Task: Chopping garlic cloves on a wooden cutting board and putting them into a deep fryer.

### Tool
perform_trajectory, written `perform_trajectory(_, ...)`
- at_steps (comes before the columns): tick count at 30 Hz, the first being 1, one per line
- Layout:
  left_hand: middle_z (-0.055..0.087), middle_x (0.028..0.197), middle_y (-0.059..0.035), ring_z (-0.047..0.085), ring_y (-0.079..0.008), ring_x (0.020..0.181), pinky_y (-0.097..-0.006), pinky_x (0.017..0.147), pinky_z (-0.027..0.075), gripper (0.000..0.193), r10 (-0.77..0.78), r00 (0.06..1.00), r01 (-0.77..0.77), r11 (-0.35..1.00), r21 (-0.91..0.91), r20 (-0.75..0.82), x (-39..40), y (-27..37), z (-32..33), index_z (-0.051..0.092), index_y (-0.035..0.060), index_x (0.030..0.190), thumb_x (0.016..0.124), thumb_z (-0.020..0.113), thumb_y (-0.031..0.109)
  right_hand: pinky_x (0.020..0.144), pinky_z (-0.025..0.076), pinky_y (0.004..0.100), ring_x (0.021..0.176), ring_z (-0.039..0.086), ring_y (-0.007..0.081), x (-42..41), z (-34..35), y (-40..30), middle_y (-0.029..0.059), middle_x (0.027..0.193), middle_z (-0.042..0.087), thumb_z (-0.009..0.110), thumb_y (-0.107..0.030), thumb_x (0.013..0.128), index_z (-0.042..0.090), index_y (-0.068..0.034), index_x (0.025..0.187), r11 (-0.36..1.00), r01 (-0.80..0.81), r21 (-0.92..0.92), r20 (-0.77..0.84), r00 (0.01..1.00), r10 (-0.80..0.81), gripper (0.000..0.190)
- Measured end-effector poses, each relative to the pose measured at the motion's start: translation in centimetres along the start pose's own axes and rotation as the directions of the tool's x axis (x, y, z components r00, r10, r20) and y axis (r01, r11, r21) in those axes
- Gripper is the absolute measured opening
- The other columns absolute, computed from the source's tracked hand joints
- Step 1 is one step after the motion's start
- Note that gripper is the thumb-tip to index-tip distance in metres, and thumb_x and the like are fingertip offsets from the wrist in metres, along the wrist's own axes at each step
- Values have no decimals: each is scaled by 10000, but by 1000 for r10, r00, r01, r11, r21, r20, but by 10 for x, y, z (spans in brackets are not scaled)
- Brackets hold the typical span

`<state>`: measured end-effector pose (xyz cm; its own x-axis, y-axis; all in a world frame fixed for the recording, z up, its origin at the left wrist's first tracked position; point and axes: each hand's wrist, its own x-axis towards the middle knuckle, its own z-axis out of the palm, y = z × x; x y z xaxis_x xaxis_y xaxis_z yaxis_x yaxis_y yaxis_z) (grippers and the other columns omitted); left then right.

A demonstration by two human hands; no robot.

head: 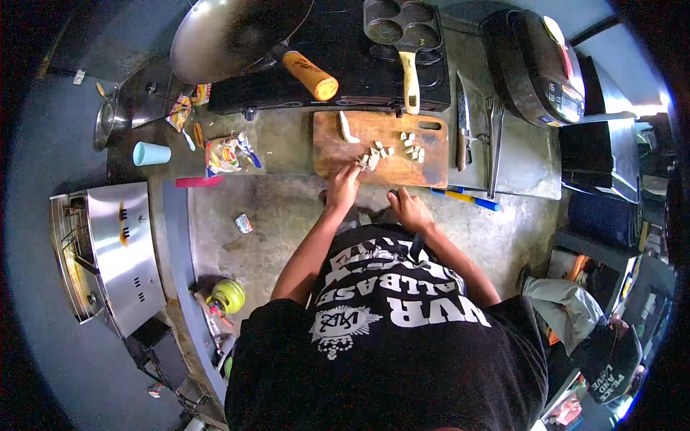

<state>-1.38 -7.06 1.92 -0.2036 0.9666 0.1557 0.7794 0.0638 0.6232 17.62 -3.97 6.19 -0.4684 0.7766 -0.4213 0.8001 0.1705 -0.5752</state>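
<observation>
On the wooden cutting board (334, 153), my left hand (343, 188) rests at the lower edge with its fingertips against a cluster of small, pale cut food pieces (373, 159). Whether the fingers pinch a piece is too small to tell. A second group of pale pieces (414, 152) lies to the right, and one long pale strip (347, 128) is at the upper left of the board. Just below the board, my right hand (414, 211) is curled around a dark object (395, 193), perhaps a handle; most of it is hidden.
Behind the board is a black stove (345, 70) bearing a wok (237, 37) and a four-cup pan (401, 24). Right of it lie a knife (462, 124), tongs (495, 151) and a rice cooker (531, 64). A blue cup (151, 154) and an opened packet (229, 153) are left.
</observation>
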Motion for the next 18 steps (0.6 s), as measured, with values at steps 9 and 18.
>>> perform_trajectory(9,562,772,-112,545,-296,780,-374,694,448,68,137,983,-136,991,17,-122,-3,-11,10,580,20,743,738,583,88,599,431,546,706,550,477,-11,9,11,299,697,562,394,-403,884,438,-40,938,996,-47,-80,26,998,50,369)
perform_trajectory(18,550,731,-131,539,-294,773,-378,690,440,69,163,986,-161,985,-64,18,5,-14,2,584,0,714,732,548,56,660,455,526,769,553,474,15,17,8,305,790,572,387,-431,878,448,-34,987,996,-71,-45,149,986,77,416)
